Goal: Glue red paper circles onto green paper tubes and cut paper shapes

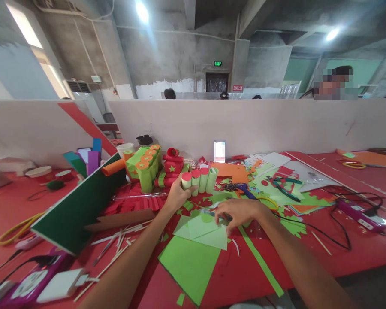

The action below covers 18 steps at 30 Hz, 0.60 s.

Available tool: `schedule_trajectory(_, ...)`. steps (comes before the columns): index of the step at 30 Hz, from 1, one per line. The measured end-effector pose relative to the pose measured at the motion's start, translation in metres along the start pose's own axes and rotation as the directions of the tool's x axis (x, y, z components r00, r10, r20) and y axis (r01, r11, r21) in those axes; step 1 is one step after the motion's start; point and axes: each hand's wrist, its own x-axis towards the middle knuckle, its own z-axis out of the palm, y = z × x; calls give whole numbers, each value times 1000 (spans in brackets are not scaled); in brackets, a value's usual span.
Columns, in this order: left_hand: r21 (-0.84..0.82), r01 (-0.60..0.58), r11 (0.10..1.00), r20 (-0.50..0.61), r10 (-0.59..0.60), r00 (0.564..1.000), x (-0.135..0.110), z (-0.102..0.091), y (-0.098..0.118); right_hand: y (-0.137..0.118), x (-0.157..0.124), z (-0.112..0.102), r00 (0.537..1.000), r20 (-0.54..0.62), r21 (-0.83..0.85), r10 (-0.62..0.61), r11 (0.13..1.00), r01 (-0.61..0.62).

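My left hand is closed around a row of pale green paper rolls. Three of the rolls have red round caps; the one at the right end shows an uncapped, rolled top. Over the green paper sheets, my right hand hangs palm down with its fingers bent and apart. A slim pen-like tool lies at its fingertips, its darker end partly hidden behind them; whether they touch it is unclear. A long green strip lies below that hand.
Green rolls with orange star tops and red rolls with stars stand behind the left hand. A dark green board leans at left. Pliers, paper scraps and a purple power strip lie right. A phone stands against the partition.
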Motion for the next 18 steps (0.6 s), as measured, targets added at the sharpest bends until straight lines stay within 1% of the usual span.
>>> schedule_trajectory(2,3,-5,1000,-1,5,1000,0,0,-1,5,-2,1,999,54,4,8,1000,-8)
schedule_trajectory(4,16,-11,1000,-3,11,1000,0,-1,-1,6,-4,2,996,83,-4,18,1000,-18)
schedule_trajectory(10,60,-28,998,-14,29,999,0,-1,1,-6,-4,-2,990,113,-63,89,995,-83)
schedule_trajectory(12,62,-33,998,-13,33,999,0,-1,0,-7,-6,-5,990,120,-38,75,997,-71)
schedule_trajectory(15,41,-34,999,-12,35,999,0,-1,-2,-5,-12,-9,994,95,51,47,997,-52)
schedule_trajectory(16,32,-32,999,-10,32,999,1,-1,-2,-4,-14,-10,993,93,72,68,995,-75)
schedule_trajectory(18,23,-25,999,-10,25,1000,1,0,-2,-5,-18,-10,980,108,66,164,983,-172)
